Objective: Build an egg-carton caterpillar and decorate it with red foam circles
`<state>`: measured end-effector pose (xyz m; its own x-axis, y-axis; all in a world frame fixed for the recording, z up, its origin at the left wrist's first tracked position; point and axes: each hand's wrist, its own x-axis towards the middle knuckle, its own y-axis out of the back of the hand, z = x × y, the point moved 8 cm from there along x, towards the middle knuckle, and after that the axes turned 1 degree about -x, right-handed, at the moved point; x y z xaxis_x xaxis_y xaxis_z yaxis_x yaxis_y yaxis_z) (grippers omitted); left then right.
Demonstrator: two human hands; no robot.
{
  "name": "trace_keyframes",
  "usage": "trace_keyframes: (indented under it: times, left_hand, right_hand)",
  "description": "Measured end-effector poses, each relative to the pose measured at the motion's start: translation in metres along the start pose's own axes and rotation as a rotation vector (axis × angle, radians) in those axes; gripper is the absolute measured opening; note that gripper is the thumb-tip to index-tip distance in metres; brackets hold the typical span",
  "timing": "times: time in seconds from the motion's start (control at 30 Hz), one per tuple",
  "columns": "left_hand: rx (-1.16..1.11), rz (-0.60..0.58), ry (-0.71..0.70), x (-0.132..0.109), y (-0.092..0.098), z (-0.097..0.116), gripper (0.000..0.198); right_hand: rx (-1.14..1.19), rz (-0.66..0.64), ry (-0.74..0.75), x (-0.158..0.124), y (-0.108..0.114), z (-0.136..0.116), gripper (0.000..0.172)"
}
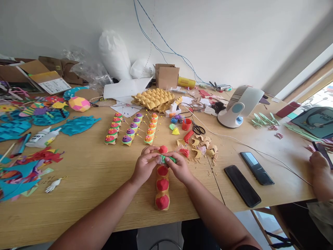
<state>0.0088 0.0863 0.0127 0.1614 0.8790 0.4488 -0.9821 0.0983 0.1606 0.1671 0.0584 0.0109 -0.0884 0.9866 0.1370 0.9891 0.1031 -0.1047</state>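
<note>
Between my two hands is a small clear packet of green clay (163, 159). The fingers of my left hand (144, 165) pinch its clear left end, while my right hand (180, 167) grips the green right part. Beneath them on the table lies an egg-carton strip (158, 191) whose bumps are capped in red; my hands cover part of it. Farther back stand three decorated strips: one with red tops (113, 128), one with purple tops (132, 128) and one with orange tops (151, 129). Pins with yellow heads stick out around them.
Torn carton scraps (204, 144), black-handled scissors (198, 129) and a red cup (186, 124) sit right of centre. Behind are egg trays (153, 99) and a fan (238, 106). Two phones (242, 185) lie at right, near another person's hand (321, 170). Blue paper crafts (78, 125) are left.
</note>
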Motion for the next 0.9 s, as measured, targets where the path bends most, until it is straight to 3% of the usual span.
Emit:
trace_keyframes:
  times: [0.2, 0.43, 0.6, 0.7, 0.9]
  left_hand:
    - [0.145, -0.001, -0.049, 0.003, 0.0, 0.005, 0.021]
    - [0.007, -0.026, 0.084, 0.001, -0.001, -0.006, 0.024]
    - [-0.013, -0.064, 0.056, 0.001, -0.004, -0.001, 0.021]
    - [0.027, -0.047, -0.019, 0.004, -0.001, 0.007, 0.017]
    - [0.207, -0.013, -0.283, 0.003, 0.001, 0.036, 0.005]
  right_hand:
    - [-0.02, 0.05, 0.023, 0.004, 0.006, 0.001, 0.035]
    - [-0.199, -0.032, 0.171, 0.003, -0.002, -0.016, 0.023]
    - [-0.282, -0.041, 0.264, 0.001, -0.003, -0.03, 0.018]
    - [-0.16, -0.025, 0.153, 0.002, 0.0, -0.02, 0.022]
    - [0.427, 0.106, -0.179, 0.001, 0.004, 0.017, 0.032]
